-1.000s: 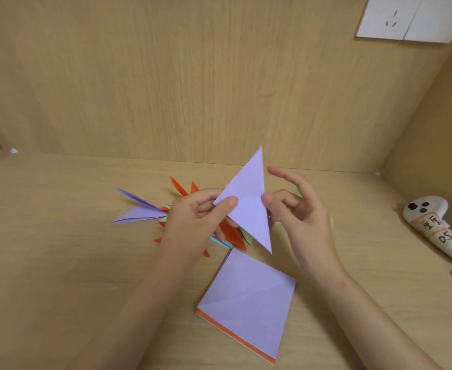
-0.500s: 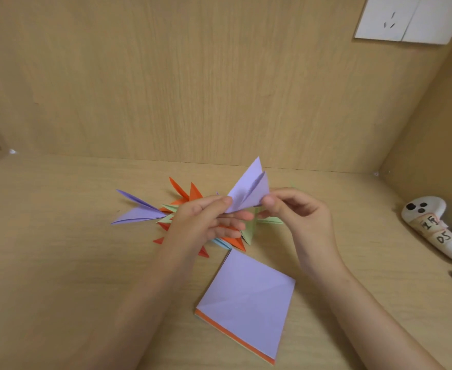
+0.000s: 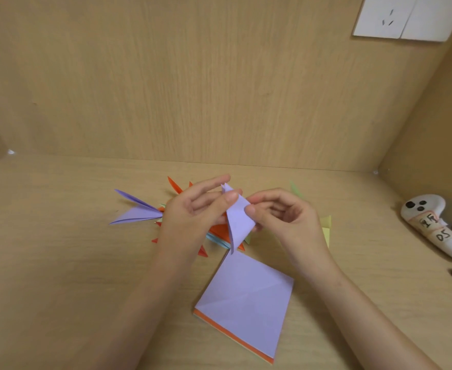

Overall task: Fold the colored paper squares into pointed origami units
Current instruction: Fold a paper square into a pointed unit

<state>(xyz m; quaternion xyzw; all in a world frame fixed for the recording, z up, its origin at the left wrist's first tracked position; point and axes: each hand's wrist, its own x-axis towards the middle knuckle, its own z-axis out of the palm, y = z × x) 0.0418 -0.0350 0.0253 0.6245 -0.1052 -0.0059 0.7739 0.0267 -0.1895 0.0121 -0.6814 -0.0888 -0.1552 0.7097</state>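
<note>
Folded purple paper (image 3: pixel 237 220) pinched by left hand (image 3: pixel 192 217) and right hand (image 3: pixel 281 214) above counter (image 3: pixel 59 263); purple-topped stack (image 3: pixel 246 297) lain below.

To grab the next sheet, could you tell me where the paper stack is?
Head view, lower centre: the paper stack lies on the desk, just below the held purple piece.

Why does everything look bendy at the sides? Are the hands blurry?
Head view: the wide-angle lens stretches the edges, so the walls lean and the white controller looks drawn out. Head view again: soft light, faint shadows on the desk; the left hand, right hand and folded purple paper are slightly soft.
</note>
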